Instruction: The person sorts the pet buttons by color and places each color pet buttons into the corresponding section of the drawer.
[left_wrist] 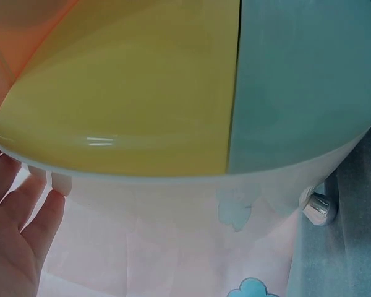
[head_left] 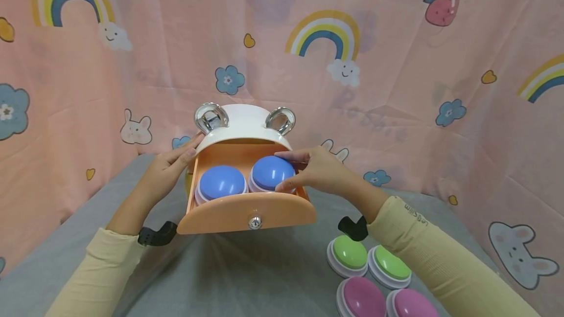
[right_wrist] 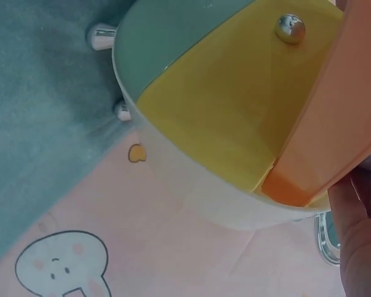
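Observation:
A small white cabinet with shiny silver ears has its orange drawer pulled out. Inside the drawer lie two round blue push buttons with white bases, a left one and a right one. My right hand holds the right button between thumb and fingers at the drawer's right side. Against the cabinet's left side rests my left hand, its fingers extended. In the left wrist view, the yellow drawer front and teal drawer front are closed.
On the grey cloth at the front right lie two green buttons, one here, and two pink buttons, one here. Behind the cabinet hangs a pink patterned curtain. Silver feet hold up the cabinet.

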Demonstrator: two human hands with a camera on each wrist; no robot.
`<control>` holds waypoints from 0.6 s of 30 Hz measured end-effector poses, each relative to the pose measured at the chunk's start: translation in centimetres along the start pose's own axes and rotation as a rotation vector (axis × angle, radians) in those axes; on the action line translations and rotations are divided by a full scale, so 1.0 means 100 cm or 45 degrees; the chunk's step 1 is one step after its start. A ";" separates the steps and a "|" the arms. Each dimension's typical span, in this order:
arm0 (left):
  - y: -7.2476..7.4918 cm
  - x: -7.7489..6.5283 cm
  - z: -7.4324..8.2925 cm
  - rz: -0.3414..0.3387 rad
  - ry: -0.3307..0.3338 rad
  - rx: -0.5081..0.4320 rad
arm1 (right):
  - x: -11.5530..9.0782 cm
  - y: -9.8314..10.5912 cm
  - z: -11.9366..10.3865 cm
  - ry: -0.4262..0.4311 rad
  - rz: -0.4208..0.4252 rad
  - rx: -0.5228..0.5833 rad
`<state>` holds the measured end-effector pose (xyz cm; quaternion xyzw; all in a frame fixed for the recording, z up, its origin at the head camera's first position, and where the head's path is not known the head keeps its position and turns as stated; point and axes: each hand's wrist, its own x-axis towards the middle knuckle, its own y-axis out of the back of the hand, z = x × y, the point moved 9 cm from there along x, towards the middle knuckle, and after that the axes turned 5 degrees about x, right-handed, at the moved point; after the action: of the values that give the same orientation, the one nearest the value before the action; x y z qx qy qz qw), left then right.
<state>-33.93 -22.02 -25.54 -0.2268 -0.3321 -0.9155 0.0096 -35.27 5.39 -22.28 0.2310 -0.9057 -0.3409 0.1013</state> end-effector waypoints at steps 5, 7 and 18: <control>0.000 0.000 0.000 -0.002 -0.001 0.000 | 0.001 -0.002 0.000 -0.003 0.007 -0.060; 0.000 0.000 0.000 -0.004 0.009 0.008 | 0.000 -0.003 0.000 -0.002 0.009 -0.079; 0.000 0.000 0.002 0.001 0.004 0.003 | 0.000 -0.004 -0.003 0.025 -0.031 -0.090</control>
<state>-33.83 -21.95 -25.45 -0.2255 -0.3330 -0.9155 0.0109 -35.07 4.94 -22.33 0.2415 -0.8892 -0.3714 0.1142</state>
